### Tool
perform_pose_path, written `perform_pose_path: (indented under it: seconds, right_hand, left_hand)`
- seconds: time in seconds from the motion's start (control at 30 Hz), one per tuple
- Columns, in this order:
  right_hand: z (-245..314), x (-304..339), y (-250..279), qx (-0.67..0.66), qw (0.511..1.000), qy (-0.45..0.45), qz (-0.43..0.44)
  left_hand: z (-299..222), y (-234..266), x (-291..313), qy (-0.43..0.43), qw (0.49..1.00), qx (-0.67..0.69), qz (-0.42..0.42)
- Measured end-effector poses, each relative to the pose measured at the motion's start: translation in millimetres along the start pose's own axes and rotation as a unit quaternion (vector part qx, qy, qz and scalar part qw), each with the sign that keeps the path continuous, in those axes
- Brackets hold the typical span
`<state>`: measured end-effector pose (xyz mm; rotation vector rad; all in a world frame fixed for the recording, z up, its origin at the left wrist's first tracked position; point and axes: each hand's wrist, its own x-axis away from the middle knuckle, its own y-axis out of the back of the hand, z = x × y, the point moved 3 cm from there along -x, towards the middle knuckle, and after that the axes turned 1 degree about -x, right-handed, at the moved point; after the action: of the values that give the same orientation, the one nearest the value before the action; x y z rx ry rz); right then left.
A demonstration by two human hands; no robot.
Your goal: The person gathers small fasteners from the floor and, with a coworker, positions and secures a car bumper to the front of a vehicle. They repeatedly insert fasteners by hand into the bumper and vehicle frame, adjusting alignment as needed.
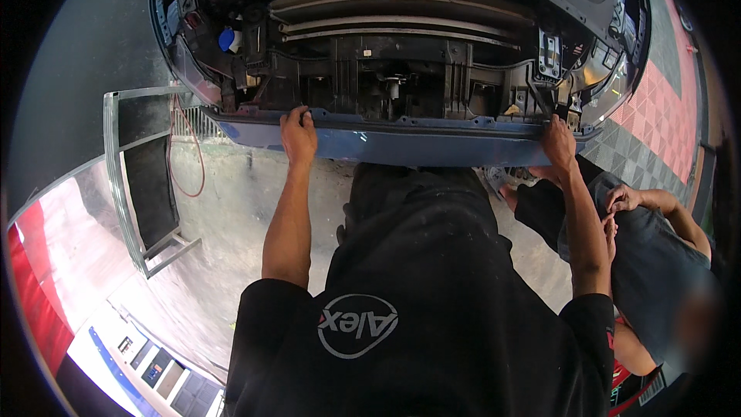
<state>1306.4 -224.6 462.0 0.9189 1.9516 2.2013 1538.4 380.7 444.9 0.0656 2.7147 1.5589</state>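
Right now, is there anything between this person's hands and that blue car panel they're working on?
Nothing visible. The left hand and right hand both rest directly on the top edge of the blue bumper panel. A second person crouches at the right, beside the panel, not between.

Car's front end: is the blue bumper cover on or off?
On: the blue bumper cover spans the nose, both hands gripping its top edge.

The head camera is looking steeply down from the person's head, facing forward over the black-shirted chest toward a blue bumper point(401, 143) and open engine bay point(401, 54), close at arm's reach.
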Motion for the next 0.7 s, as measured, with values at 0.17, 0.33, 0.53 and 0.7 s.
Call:
perform_pose_path:
  seconds: [0.17, 0.33, 0.53, 0.7]
  right_hand:
    - [-15.4, -4.3, -15.3, -0.057, 0.998, -0.012, -0.014]
    - [-8.5, 3.6, -10.5, -0.051, 0.997, 0.001, -0.052]
    - [-11.8, -15.2, -11.9, -0.022, 0.999, 0.021, -0.043]
    - [-18.7, -18.9, -16.3, 0.002, 0.999, 0.045, -0.028]
  left_hand:
    - [10.1, -1.7, -20.2, 0.063, 0.994, 0.001, 0.094]
    - [-5.5, 12.6, -33.4, 0.068, 0.985, -0.026, 0.159]
    - [-7.3, 14.9, -41.2, 0.077, 0.975, -0.06, 0.201]
    - [-11.6, 18.8, -45.3, 0.06, 0.973, -0.056, 0.214]
